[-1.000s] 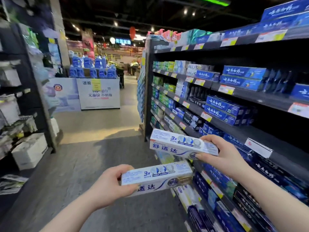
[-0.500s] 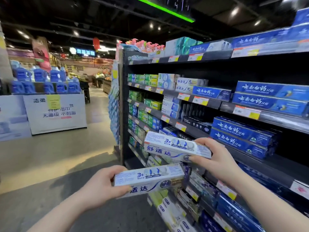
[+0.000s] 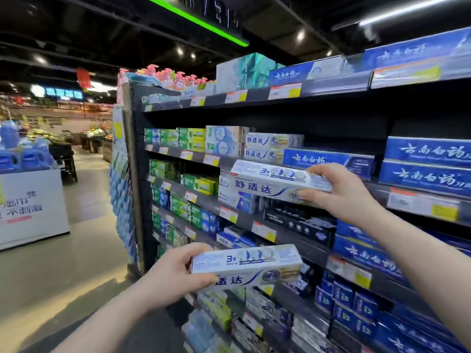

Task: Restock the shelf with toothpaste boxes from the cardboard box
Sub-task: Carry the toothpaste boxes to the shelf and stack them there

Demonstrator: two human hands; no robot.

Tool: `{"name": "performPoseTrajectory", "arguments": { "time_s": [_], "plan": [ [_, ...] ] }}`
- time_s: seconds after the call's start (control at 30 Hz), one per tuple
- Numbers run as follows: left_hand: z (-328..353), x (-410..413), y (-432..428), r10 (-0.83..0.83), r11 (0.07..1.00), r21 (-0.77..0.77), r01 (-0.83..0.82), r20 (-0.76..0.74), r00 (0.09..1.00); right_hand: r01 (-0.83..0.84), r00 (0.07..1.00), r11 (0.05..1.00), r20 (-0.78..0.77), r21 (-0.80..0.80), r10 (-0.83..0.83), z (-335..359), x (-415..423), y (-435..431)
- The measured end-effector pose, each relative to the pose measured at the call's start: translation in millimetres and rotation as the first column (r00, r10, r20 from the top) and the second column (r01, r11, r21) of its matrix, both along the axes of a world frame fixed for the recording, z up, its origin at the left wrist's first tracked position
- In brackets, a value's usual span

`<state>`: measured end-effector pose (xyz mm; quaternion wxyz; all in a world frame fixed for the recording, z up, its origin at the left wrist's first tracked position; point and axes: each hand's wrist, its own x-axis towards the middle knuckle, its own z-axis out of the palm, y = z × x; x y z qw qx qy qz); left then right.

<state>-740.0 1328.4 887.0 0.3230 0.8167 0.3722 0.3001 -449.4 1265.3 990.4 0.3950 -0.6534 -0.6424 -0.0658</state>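
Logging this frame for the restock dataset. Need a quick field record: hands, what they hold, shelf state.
left hand: grips lower toothpaste box by its left end
right hand: grips upper toothpaste box by its right end
placement: neither box is on the shelf unit yet
matching stock: two white boxes stacked, second tier from top
blue boxes: stacked to the right of them
cardboard box: not in view

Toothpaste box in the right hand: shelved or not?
Not shelved. The right hand grips the upper white box by its right end, lengthwise, held out in front of the shelves, not resting on one.
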Motion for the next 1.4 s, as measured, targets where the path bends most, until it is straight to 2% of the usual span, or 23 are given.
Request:
{"name": "performPoseTrajectory", "arguments": {
  "time_s": [0.17, 0.3, 0.53, 0.77, 0.93, 1.03, 1.17, 1.27, 1.4],
  "plan": [
    [32, 23, 97, 0.012, 1.000, 0.020, -0.011, -0.009, 1.000, 0.048, 0.996, 0.997, 0.066, 0.053, -0.052, 45, 17, 96],
    [33, 38, 157, 0.009, 1.000, 0.018, -0.010, 0.072, 0.997, 0.075, 0.991, 0.994, 0.108, 0.081, -0.084, 74, 23, 157],
    [32, 50, 240, -0.109, 0.992, -0.048, 0.113, 0.088, 0.990, 0.169, 0.969, 0.985, 0.178, 0.033, -0.172, 89, 25, 226],
    [37, 59, 329, -0.278, 0.958, -0.056, 0.281, 0.056, 0.959, 0.383, 0.900, 0.923, 0.241, -0.037, -0.364, 85, 16, 256],
    [43, 67, 378, -0.423, 0.903, -0.068, 0.425, 0.039, 0.905, 0.514, 0.838, 0.852, 0.270, -0.101, -0.474, 73, 14, 264],
    [42, 75, 394, -0.490, 0.855, -0.135, 0.501, 0.107, 0.865, 0.575, 0.801, 0.807, 0.295, -0.133, -0.522, 68, 13, 264],
    [42, 82, 401, -0.598, 0.780, -0.114, 0.616, 0.153, 0.786, 0.662, 0.721, 0.740, 0.372, -0.121, -0.585, 59, 11, 264],
    [41, 89, 404, -0.640, 0.736, -0.114, 0.667, 0.203, 0.741, 0.675, 0.694, 0.732, 0.419, -0.094, -0.586, 54, 13, 266],
    [36, 97, 401, -0.602, 0.752, -0.120, 0.648, 0.275, 0.750, 0.673, 0.686, 0.735, 0.446, -0.088, -0.575, 53, 13, 268]
  ]
}}
